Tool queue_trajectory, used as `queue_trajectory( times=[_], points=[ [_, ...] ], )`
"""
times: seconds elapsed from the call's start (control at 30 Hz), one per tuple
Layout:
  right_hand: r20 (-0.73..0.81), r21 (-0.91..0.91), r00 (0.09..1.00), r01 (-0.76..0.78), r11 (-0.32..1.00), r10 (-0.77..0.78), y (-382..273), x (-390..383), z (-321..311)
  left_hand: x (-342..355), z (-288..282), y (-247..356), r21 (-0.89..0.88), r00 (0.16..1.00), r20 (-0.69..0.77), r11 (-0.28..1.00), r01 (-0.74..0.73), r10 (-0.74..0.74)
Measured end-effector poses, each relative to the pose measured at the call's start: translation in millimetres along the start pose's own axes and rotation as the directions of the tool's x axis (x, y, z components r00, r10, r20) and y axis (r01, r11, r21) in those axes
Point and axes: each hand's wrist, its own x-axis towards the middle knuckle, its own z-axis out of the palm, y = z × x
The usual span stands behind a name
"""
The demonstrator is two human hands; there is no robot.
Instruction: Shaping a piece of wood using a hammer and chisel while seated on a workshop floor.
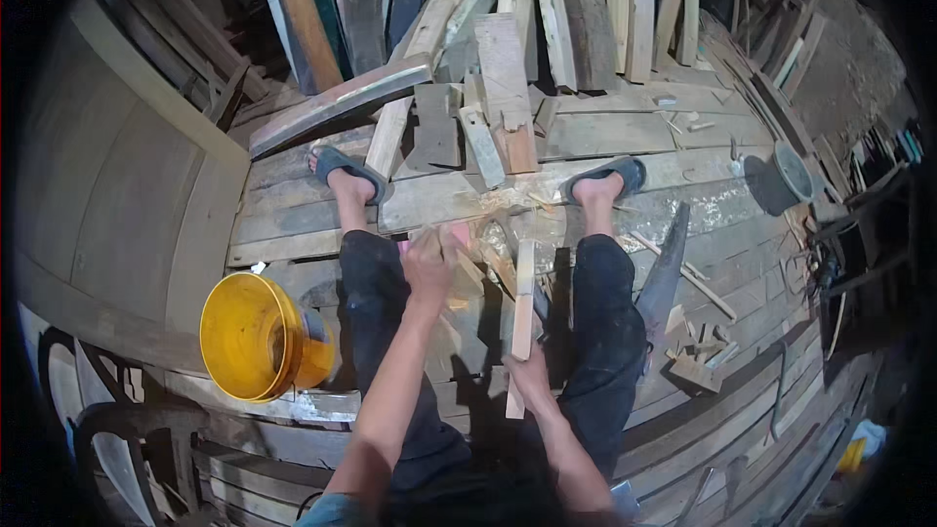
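Note:
My right hand (pixel 529 378) is closed round the lower part of a narrow, pale wooden slat (pixel 524 298), which stands out ahead of it between my knees. A short end of the slat shows below the fingers. In front of my left knee, my left hand (pixel 427 262) makes a fist. Pink edges of a small thing (pixel 459 232) show on both sides of it, but the fingers hide what it is. Wood pieces (pixel 496 268) and shavings lie on the floor between the two hands.
A yellow bucket (pixel 246 337) stands left of my left leg. Beside my right knee is a handsaw (pixel 667 263), with offcuts (pixel 698 368) near it. A grey bowl (pixel 793 173) sits far right. Ahead, stacked blocks (pixel 503 68) and leaning boards (pixel 586 15) rise beyond my feet.

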Motion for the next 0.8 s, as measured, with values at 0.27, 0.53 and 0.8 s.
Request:
queue_trajectory(
  times=[0.27,0.53,0.8],
  points=[
    [-0.075,-0.092,0.990,0.112,0.989,-0.119,-7.2,10.0,-10.5,-8.9,34.5,-2.1,-0.215,0.945,-0.197,0.952,0.217,-0.260],
    [-0.034,0.042,0.993,0.117,0.992,-0.116,3.8,21.8,-13.9,-0.5,62.6,20.7,-0.172,0.964,-0.191,0.973,0.153,-0.185],
    [-0.057,0.059,0.989,0.139,0.988,-0.136,4.4,23.3,-10.4,-20.5,70.5,15.0,-0.054,0.994,-0.102,0.998,0.021,-0.026]
  ],
)
